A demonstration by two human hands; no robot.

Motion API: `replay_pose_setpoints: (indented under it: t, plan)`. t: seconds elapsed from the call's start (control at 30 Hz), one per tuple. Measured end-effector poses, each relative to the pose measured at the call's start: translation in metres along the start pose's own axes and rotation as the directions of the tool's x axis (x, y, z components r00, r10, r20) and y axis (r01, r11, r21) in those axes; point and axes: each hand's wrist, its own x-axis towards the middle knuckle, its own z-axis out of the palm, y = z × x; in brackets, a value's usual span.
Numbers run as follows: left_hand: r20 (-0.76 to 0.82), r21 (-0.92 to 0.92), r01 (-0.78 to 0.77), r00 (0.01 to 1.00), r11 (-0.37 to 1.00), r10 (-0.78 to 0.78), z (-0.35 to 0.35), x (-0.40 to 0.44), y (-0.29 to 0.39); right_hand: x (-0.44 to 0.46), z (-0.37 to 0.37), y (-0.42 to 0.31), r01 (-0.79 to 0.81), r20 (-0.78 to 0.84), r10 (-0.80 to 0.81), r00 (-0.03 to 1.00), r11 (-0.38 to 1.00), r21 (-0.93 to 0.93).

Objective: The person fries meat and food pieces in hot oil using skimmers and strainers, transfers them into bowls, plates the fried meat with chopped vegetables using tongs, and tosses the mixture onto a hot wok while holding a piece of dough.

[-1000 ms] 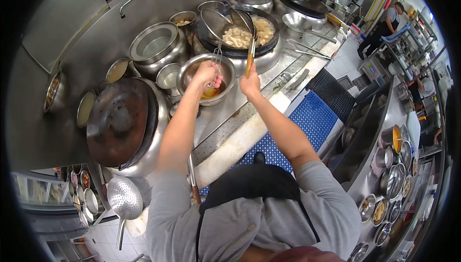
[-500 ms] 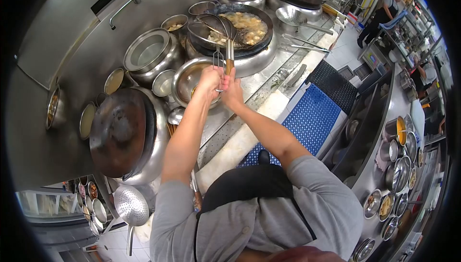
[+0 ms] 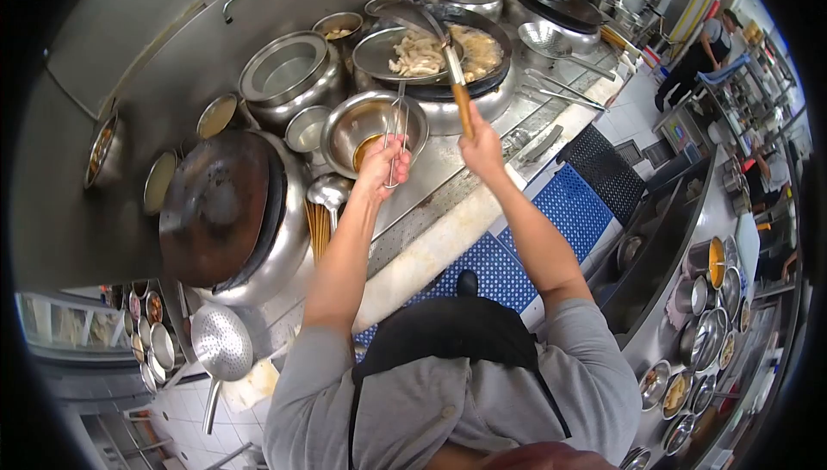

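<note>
My left hand (image 3: 387, 163) is closed on the wire handle of a round strainer (image 3: 366, 56), whose bowl lies over the near left part of the wok (image 3: 502, 43). Pale fried strips (image 3: 417, 55) lie in the strainer. My right hand (image 3: 482, 148) grips the wooden handle of a ladle (image 3: 461, 95); the ladle's head is above the strainer, near its back edge. On the wok's right side, foaming oil (image 3: 476, 51) surrounds more food. Beneath my left hand's reach stands a steel bowl (image 3: 338, 123) with yellow-brown liquid at its bottom.
A dark-lidded wok (image 3: 215, 211) stands at the left, with a perforated ladle (image 3: 221, 342) below it. Behind are a round pot (image 3: 284, 74) and small pots. Tongs (image 3: 564, 91) and another strainer (image 3: 544, 37) lie to the right. A person (image 3: 702, 52) stands farther off.
My hands have moved apart from being together over the steel bowl. The strainer now shows a pile of fried strips, and the ladle has swung up and right.
</note>
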Motion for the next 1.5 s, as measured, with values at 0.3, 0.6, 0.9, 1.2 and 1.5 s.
replay_pose_setpoints:
  t: [0.3, 0.6, 0.9, 1.2, 1.5]
  plan:
    - [0.012, 0.046, -0.079, 0.997, 0.996, 0.079, 0.009, -0.034, -0.031, 0.016, -0.044, -0.035, -0.166, 0.032, 0.170, 0.985, 0.873, 0.459]
    - [0.073, -0.161, -0.056, 0.995, 0.985, 0.069, 0.009, -0.042, -0.039, 0.005, -0.062, -0.061, -0.177, 0.017, 0.193, 0.981, 0.857, 0.483]
    - [-0.052, -0.013, -0.091, 0.995, 0.996, 0.090, -0.040, -0.109, -0.063, 0.053, -0.122, -0.059, -0.298, -0.017, 0.314, 0.949, 0.916, 0.269]
    - [-0.164, -0.066, -0.061, 0.985, 0.996, 0.050, -0.072, -0.161, -0.093, 0.145, -0.104, -0.017, -0.400, -0.164, 0.378, 0.911, 0.907, -0.134]
    - [-0.296, -0.067, -0.046, 0.955, 0.997, 0.025, -0.062, -0.181, -0.108, 0.222, -0.060, 0.040, -0.723, 0.369, 0.621, 0.691, 0.582, 0.373]
